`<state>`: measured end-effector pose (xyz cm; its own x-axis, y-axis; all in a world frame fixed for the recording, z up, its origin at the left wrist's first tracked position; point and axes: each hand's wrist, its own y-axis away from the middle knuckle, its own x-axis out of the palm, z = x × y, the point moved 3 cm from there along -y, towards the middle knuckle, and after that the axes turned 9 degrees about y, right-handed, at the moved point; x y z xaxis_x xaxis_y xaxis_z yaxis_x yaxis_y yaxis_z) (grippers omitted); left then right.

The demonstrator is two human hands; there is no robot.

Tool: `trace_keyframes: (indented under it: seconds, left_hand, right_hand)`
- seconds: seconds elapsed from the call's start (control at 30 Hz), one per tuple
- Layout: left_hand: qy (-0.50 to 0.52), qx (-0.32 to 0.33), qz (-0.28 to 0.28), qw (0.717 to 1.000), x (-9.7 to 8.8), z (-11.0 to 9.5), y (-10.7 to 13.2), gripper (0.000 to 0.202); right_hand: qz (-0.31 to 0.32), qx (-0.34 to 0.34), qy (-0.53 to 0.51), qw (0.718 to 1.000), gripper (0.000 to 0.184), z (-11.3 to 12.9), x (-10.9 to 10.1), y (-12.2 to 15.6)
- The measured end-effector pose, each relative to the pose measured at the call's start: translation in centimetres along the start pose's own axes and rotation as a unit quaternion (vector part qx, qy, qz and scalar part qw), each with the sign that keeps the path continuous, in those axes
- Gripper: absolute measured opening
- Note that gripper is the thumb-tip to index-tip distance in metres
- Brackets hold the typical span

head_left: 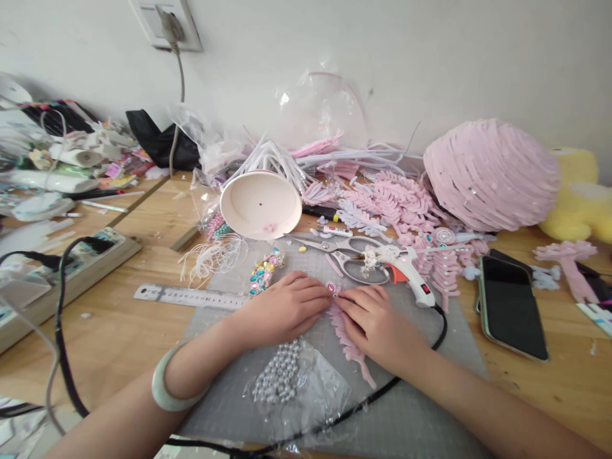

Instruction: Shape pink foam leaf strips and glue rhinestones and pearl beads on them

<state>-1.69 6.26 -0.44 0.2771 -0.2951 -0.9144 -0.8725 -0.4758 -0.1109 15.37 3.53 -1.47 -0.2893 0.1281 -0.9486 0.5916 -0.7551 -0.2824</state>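
Both my hands rest on a grey cutting mat (421, 408), meeting over a pink fringed foam strip (351, 347). My left hand (282, 309) lies with fingers together, its fingertips pressed against a small pink gem (330, 287) at the strip's top end. My right hand (377, 325) lies over the strip, fingers closed and pressing it down beside the gem. A pale green bangle (165, 389) circles my left wrist. A clear bag of white pearls (282, 376) lies just below my left hand.
A white glue gun (406, 271) and scissors (344, 252) lie just beyond my hands. A steel ruler (186, 295), coloured gems (265, 268), an overturned paper cup (261, 204), a phone (511, 306), pink foam pieces (396, 197), a pink ball (492, 172) and a power strip (76, 261) surround the mat.
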Motion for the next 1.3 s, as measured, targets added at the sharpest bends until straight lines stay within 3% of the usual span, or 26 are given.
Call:
trace_keyframes:
  seconds: [0.17,0.4,0.67,1.13,1.3]
  left_hand:
    - [-0.018,0.007,-0.03,0.999,-0.4,-0.3,0.1,0.027]
    - [-0.021,-0.041,-0.09,0.995,-1.4,-0.2,0.2,0.022]
    - [-0.006,-0.024,-0.084,0.996,-0.7,-0.3,0.1,0.019]
    - [0.042,-0.006,-0.09,0.995,-0.7,-0.5,0.0,0.016]
    - [0.142,0.025,-0.069,0.987,-1.0,-0.9,0.2,0.011]
  right_hand:
    - [-0.006,0.002,0.004,1.0,0.024,0.0,-0.2,0.1]
    - [-0.03,-0.002,0.001,1.0,0.026,0.1,-0.7,0.2]
    - [-0.053,-0.007,0.001,0.999,0.024,0.1,-0.9,0.2]
    - [-0.062,-0.04,-0.087,0.993,0.022,0.3,-1.3,0.3]
    - [-0.061,-0.051,-0.19,0.979,0.022,0.5,-1.7,0.6]
